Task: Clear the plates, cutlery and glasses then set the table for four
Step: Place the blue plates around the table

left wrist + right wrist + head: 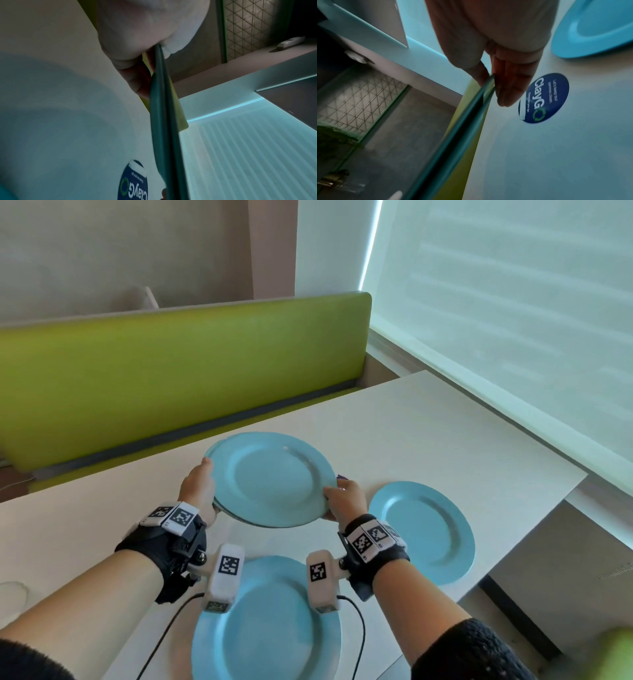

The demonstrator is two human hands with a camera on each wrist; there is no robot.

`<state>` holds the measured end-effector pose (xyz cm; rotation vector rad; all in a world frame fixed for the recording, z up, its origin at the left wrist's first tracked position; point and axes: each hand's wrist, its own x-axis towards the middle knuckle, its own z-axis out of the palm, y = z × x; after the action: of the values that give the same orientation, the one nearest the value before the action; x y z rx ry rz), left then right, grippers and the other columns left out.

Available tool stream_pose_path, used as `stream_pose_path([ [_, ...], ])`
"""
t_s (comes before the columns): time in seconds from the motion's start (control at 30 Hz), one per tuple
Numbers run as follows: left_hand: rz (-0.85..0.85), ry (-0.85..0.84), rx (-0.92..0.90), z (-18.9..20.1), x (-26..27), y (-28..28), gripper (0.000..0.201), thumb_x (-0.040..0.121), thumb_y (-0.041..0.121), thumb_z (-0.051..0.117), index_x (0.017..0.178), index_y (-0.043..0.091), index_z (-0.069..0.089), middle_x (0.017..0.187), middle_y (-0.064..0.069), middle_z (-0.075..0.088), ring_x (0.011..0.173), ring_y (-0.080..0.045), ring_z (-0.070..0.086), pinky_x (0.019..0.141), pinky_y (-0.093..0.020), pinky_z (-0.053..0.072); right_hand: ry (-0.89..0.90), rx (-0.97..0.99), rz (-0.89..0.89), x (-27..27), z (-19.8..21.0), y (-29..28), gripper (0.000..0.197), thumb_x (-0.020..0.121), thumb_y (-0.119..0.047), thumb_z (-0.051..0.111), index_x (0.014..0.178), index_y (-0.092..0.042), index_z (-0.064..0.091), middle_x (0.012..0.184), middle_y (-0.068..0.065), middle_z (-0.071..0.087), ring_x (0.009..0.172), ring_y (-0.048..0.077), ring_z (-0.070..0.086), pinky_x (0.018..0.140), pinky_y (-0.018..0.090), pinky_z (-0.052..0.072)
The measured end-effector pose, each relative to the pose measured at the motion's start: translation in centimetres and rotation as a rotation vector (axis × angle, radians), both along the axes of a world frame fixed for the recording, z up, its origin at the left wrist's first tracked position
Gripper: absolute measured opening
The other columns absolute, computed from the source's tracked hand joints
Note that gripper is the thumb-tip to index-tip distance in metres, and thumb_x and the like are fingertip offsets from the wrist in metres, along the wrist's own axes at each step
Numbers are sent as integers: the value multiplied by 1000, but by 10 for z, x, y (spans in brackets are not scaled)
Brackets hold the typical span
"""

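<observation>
Both hands hold a small stack of blue plates point(270, 479) above the white table point(445, 426). My left hand point(200, 486) grips the stack's left rim, thumb on top. My right hand point(342, 498) grips the right rim the same way. Edge-on, the stack point(164, 121) shows two rims pinched between thumb and fingers point(137, 75). The right wrist view shows the stack's rims point(471, 115) with fingers point(510, 86) underneath. One blue plate point(424, 532) lies on the table at the right, seen again as a plate point(594, 29). Another blue plate point(270, 628) lies near me under my wrists.
A green bench backrest point(171, 378) runs along the table's far side. A window blind point(513, 320) fills the right. A round blue sticker point(544, 98) sits on the tabletop below the held stack. The table's right edge point(534, 525) drops off beside the right plate.
</observation>
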<state>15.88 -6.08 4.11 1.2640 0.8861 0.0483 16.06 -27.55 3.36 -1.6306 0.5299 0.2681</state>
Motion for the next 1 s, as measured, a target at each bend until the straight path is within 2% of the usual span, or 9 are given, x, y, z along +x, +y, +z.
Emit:
stream_pose_path([
  [0.1,29,33,63,4,1,26,47,99,43,34,133,13,48,128,-8,56,111,-31,57,94,-44,49,69,96,38,2,-1,17,26,91,5,44,76,-12,57,84,10,59,75,23,59,48,27,54],
  [0.2,69,54,122,12,1,53,48,102,36,27,137,8,43,138,-11,48,124,-35,50,97,-46,45,92,197,-24,4,6,34,22,92,7,44,101,-3,61,74,8,57,63,17,56,39,21,52],
  [0.37,265,44,218,16,-4,109,50,101,32,24,136,4,45,138,-19,49,123,-38,51,98,-50,46,95,273,-99,9,12,61,26,93,9,44,115,9,57,74,13,59,64,24,58,63,38,54],
  [0.47,402,42,290,17,-8,144,50,102,31,24,137,0,42,141,-22,45,126,-39,47,102,-47,42,121,260,-114,9,8,79,26,94,8,43,117,8,55,73,13,57,63,24,57,53,35,56],
  [0.6,520,41,291,18,-16,176,48,102,29,25,139,1,39,144,-20,43,129,-37,44,103,-41,35,129,263,-111,9,-10,100,30,94,10,40,121,8,53,73,12,56,63,25,55,64,43,55],
  [0.7,589,17,255,15,-22,193,50,101,32,27,139,2,39,142,-20,45,127,-37,47,104,-45,40,142,278,-108,8,-21,114,30,95,10,38,120,6,54,78,13,59,64,25,55,73,46,52],
  [0.77,618,-9,209,9,-23,201,50,99,34,29,137,5,40,141,-19,47,124,-36,50,103,-49,43,154,273,-119,8,-31,123,31,95,10,37,120,5,54,88,16,63,66,26,57,74,48,52],
  [0.93,637,-39,154,-1,-24,213,51,96,39,32,135,7,43,136,-18,51,120,-37,54,99,-53,45,176,245,-106,10,-52,146,28,93,7,44,119,5,55,93,17,61,83,32,59,70,45,54],
  [1.0,633,-57,132,3,-25,211,49,97,38,33,135,7,43,135,-18,51,119,-36,55,97,-53,47,208,243,-73,10,-56,154,27,91,8,48,117,6,55,98,19,58,89,33,57,75,46,52],
])
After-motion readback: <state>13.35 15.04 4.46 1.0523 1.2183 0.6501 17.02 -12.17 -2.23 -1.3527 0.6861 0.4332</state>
